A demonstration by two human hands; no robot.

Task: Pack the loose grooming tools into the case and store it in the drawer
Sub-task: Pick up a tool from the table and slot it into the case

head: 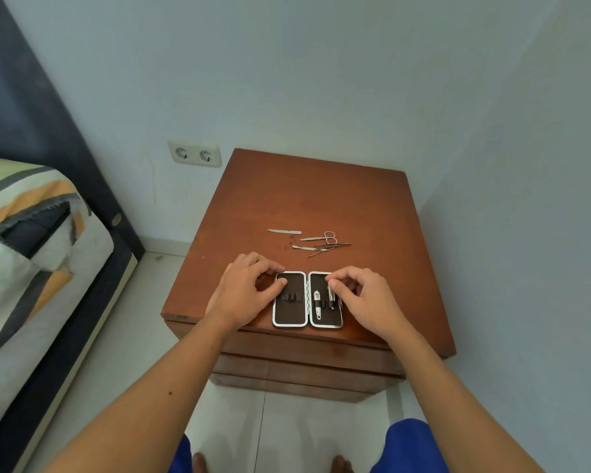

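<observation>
Head view: the case (307, 299) lies open flat at the worktop's (321, 199) near edge, both halves facing up so the elastic loops can be reached. The left hand (244, 290) presses its fingertips on the left half, probably to steady it. The right hand (365, 297) pinches a slim metal tool (331, 294), seemingly sliding it under a loop beside the nail clipper (317, 303). The file (285, 231), scissors (319, 237) and other thin tools (321, 248) wait loose near the worktop's middle.
</observation>
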